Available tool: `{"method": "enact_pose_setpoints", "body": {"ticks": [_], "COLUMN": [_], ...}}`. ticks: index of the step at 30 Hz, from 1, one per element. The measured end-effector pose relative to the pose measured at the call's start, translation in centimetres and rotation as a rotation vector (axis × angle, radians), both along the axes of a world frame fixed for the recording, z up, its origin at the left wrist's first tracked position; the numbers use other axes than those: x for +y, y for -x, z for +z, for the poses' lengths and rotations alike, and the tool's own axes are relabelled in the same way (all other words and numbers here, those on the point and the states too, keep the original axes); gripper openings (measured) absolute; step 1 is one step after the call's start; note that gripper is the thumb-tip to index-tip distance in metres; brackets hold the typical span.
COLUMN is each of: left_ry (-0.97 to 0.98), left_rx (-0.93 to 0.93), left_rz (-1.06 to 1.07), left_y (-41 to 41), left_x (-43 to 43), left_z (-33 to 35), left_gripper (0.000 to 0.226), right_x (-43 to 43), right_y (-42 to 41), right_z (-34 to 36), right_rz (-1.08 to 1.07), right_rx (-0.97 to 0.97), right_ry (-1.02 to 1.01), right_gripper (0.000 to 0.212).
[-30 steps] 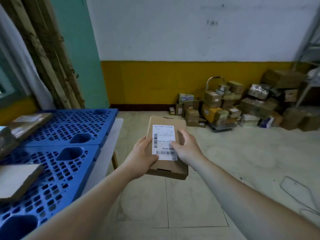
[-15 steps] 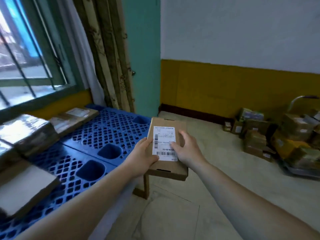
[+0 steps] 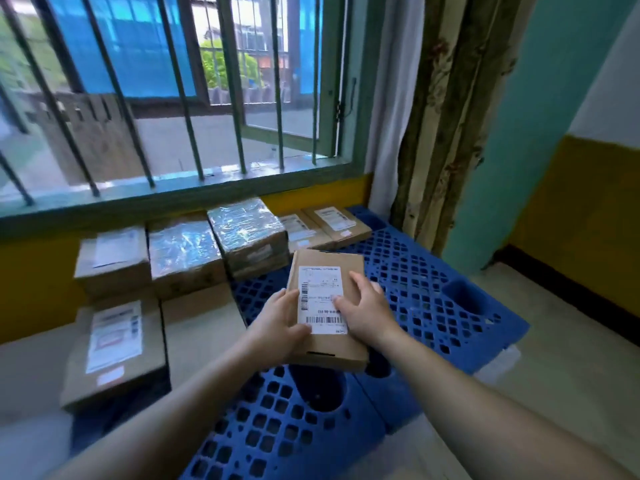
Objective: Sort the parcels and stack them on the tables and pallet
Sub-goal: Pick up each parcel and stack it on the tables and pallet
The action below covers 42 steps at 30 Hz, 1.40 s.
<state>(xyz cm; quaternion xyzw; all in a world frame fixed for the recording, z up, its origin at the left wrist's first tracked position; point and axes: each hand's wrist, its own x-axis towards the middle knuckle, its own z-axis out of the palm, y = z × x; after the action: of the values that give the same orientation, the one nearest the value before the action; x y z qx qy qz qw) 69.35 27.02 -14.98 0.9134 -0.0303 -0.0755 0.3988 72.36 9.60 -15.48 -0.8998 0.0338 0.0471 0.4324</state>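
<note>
Parcel (image 3: 325, 344), flat and brown, is in the air above the blue pallet (image 3: 433, 296), just right of the stacked parcels (image 3: 183, 258). Your left grip (image 3: 280, 323) holds its left edge and your right grip (image 3: 363, 313) holds its right edge.

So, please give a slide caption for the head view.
Left hand and right hand hold a labelled parcel above the blue pallet, near stacked parcels.

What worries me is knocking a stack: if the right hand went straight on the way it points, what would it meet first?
The right hand holds the labelled cardboard parcel. Beyond that, it would probably meet the film-wrapped parcel on the blue pallet first, though depth is unclear.
</note>
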Motion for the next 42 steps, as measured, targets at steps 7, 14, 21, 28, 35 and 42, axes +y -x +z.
{"method": "enact_pose_setpoints", "body": {"ticks": [7, 14, 21, 28, 35, 42], "left_ry": [-0.123, -0.519, -0.620, -0.217, -0.143, -0.195], "left_rx": [0.118, 0.256, 0.286, 0.281, 0.175, 0.131], "left_rz": [0.265, 0.433, 0.552, 0.617, 0.761, 0.927], "left_y": [-1.6, -2.4, -4.6, -2.6, 8.8, 26.7], "left_x": [3.1, 2.9, 2.8, 5.2, 11.1, 20.6], "left_z": [-3.8, -6.5, -5.8, -3.1, 0.8, 3.5], "left_gripper": [0.072, 0.070, 0.055, 0.066, 0.067, 0.068], "right_x": [4.6, 7.4, 9.2, 11.1, 20.1, 31.8], "right_y": [-7.3, -11.3, -14.0, -12.5, -2.9, 12.1], "right_z": [-3.1, -7.6, -7.9, -5.5, -0.2, 2.6], "right_rz": [0.356, 0.569, 0.564, 0.605, 0.856, 1.041], "right_rx": [0.076, 0.085, 0.104, -0.032, -0.122, -0.180], "right_ry": [0.093, 0.336, 0.348, 0.343, 0.233, 0.163], "right_gripper": [0.066, 0.069, 0.077, 0.069, 0.066, 0.065]}}
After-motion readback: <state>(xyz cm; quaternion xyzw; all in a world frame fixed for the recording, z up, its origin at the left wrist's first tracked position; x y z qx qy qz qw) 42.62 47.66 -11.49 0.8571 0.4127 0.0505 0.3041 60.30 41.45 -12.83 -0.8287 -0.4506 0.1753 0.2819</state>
